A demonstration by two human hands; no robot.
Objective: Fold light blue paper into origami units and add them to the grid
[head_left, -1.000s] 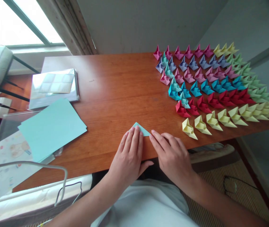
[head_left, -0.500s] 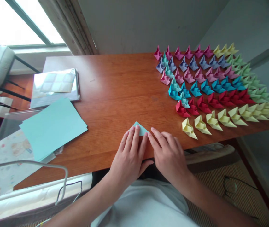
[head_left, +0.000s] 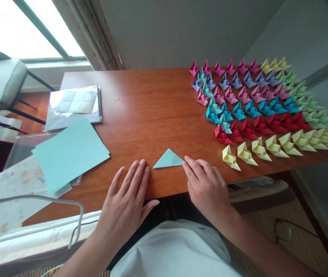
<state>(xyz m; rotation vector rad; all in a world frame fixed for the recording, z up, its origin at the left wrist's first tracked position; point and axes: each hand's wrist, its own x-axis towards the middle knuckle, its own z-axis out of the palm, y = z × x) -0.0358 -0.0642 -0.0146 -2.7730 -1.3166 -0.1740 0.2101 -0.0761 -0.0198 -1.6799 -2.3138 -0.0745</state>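
A light-aqua sheet of origami paper folded into a flat triangle (head_left: 168,159) lies near the table's front edge, its peak pointing away from me and a faint crease down its middle. My right hand (head_left: 207,186) is at its right corner, fingers bent and close together, with the fingertips on that corner; the thumb is hidden underneath. To the left of the triangle, my left hand (head_left: 127,196) rests flat on the wooden table (head_left: 146,115), fingers stretched out and thumb apart, holding nothing and not touching the paper.
Rows of folded paper boats (head_left: 252,109) in several colours cover the table's right side. At left lie aqua paper sheets (head_left: 71,154), a printed sheet (head_left: 10,192) and a clear-wrapped pack (head_left: 73,109). A grey cable (head_left: 37,197) crosses the lower left; a chair (head_left: 0,82) stands beyond.
My left hand has lifted off the folded paper and moved left onto the bare table, uncovering the triangle. My right hand stays at the right corner. The view has shifted slightly.
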